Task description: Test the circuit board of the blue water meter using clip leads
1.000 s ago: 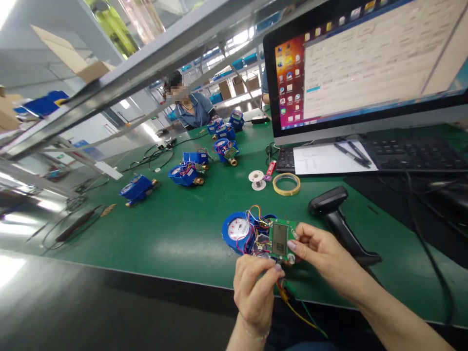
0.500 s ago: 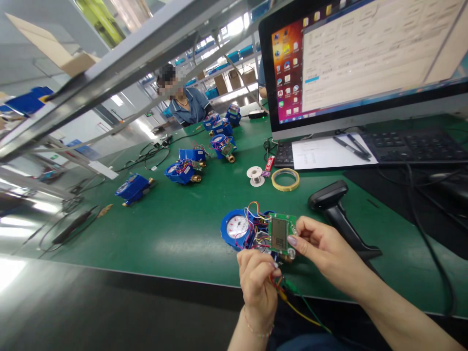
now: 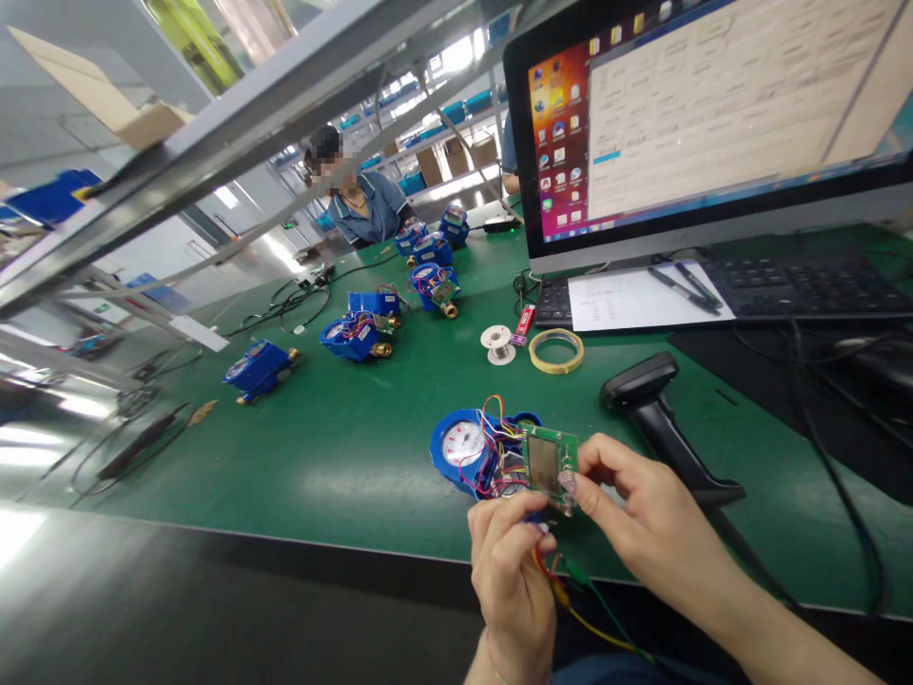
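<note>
A blue water meter (image 3: 462, 443) with a round white dial lies near the front edge of the green bench, its coloured wires leading to a green circuit board (image 3: 549, 464) with a small grey display. My right hand (image 3: 628, 495) pinches the board's right edge between thumb and fingers, keeping it tilted. Just below the board, my left hand (image 3: 510, 561) is closed on a small white wire connector (image 3: 544, 527), mostly covered by the fingers. Red and yellow wires run down from it, beside a green clip (image 3: 574, 571) and a green lead.
A barcode scanner (image 3: 660, 419) lies to the right. Beyond are a tape roll (image 3: 556, 351), a solder spool (image 3: 497, 344), a monitor (image 3: 706, 114) and a keyboard (image 3: 806, 285). Several blue meters (image 3: 357, 336) stand further back; a person (image 3: 363, 205) sits across the bench.
My left hand has moved slightly up and right, closer to the board's lower edge. The board's tilt has shifted, and the digits seen earlier on its display no longer show clearly.
</note>
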Demonstrator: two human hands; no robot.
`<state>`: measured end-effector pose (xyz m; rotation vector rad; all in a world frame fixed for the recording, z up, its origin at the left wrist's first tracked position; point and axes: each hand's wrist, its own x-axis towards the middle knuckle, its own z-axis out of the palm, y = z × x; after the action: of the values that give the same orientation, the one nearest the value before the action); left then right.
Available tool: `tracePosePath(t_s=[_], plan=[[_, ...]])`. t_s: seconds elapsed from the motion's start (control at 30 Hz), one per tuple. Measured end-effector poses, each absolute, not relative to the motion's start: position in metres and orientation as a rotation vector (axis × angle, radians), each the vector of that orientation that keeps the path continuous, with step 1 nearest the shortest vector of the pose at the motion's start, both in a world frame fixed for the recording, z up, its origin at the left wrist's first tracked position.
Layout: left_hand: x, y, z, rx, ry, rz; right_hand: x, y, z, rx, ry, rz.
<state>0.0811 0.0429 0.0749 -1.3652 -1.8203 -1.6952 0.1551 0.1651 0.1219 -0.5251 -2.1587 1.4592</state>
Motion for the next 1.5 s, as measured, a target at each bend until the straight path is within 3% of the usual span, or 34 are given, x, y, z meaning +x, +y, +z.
tracePosePath(t_s=[0.13, 0.3, 0.63, 0.93, 1.23, 1.5], plan=[[0.080, 0.042, 0.074, -1.316, -1.873, -1.947, 0.156, 0.160, 0.126, -0.479, -2.178, 1.346], [0.076, 0.039, 0.072, -1.310, -1.879, -2.088, 0.154, 0.160, 0.120, -0.506, -2.154, 1.449], [0.073, 0.040, 0.073, -1.445, -1.792, -1.761, 0.151, 0.163, 0.109, -0.592, -2.032, 1.759], [0.068, 0.039, 0.070, -1.388, -1.778, -1.949, 0.145, 0.165, 0.106, -0.592, -1.913, 2.003], [0.064, 0.036, 0.075, -1.343, -1.751, -1.696, 0.149, 0.164, 0.109, -0.602, -1.973, 1.939], [0.066, 0.039, 0.075, -1.325, -1.685, -1.725, 0.152, 0.161, 0.110, -0.600, -2.045, 1.837]])
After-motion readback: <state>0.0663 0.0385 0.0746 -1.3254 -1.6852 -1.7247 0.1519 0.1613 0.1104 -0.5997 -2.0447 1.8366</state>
